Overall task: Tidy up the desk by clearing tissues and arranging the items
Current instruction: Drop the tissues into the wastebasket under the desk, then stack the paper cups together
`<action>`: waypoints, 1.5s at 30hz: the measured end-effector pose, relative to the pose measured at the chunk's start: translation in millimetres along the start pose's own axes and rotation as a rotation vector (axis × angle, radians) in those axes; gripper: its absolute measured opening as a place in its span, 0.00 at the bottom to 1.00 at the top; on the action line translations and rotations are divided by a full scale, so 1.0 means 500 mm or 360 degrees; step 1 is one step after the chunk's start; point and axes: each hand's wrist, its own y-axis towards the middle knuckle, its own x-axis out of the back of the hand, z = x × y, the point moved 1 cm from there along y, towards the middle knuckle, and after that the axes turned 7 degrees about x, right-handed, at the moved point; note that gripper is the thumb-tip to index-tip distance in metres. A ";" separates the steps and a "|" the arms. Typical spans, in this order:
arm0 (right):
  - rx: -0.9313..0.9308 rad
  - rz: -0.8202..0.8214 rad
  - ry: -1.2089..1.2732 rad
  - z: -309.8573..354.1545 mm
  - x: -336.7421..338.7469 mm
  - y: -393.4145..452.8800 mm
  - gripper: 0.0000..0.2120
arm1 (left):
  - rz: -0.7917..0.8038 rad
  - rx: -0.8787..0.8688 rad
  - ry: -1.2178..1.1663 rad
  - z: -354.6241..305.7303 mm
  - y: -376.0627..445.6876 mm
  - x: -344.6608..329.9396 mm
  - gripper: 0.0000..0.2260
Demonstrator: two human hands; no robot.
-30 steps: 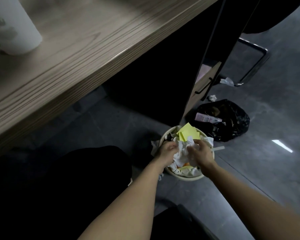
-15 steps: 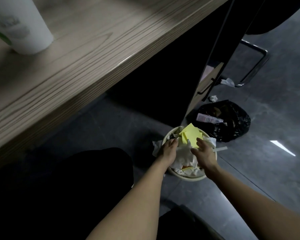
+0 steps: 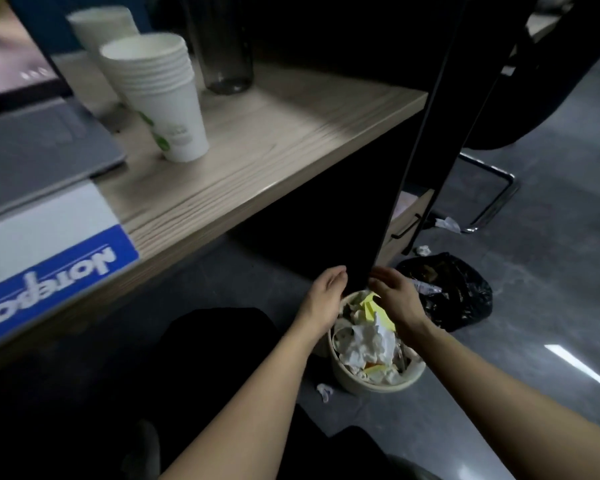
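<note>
Two empty hands (image 3: 361,296) above bin rim (image 3: 378,386)

Crumpled white tissues (image 3: 368,337) and yellow paper (image 3: 373,306) heap over the round bin (image 3: 378,382).

An office is indicated: a light wood-grain desk (image 3: 257,161) fills the upper left of the frame, on which an open grey laptop (image 3: 32,147) and a stack of white paper cups (image 3: 163,98) are seen.
</note>
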 end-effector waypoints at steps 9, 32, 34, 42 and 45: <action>0.0320 0.0092 0.0268 0.211 -0.074 -0.081 0.10 | -0.0193 -0.0438 -0.0036 -0.124 -0.146 0.083 0.08; 0.0851 0.0439 0.0203 0.589 -0.227 -0.083 0.08 | -0.0807 -0.0919 0.0008 -0.415 -0.323 0.351 0.16; 0.0804 0.0451 0.0204 0.588 -0.251 -0.061 0.10 | -0.0832 -0.0836 0.0009 -0.419 -0.312 0.378 0.19; 0.0699 0.0651 0.0282 0.607 -0.343 0.010 0.18 | -0.0740 -0.0676 -0.0015 -0.436 -0.246 0.441 0.24; 0.0579 0.0812 0.0399 0.621 -0.392 0.020 0.16 | -0.0597 -0.0686 -0.0108 -0.440 -0.217 0.449 0.19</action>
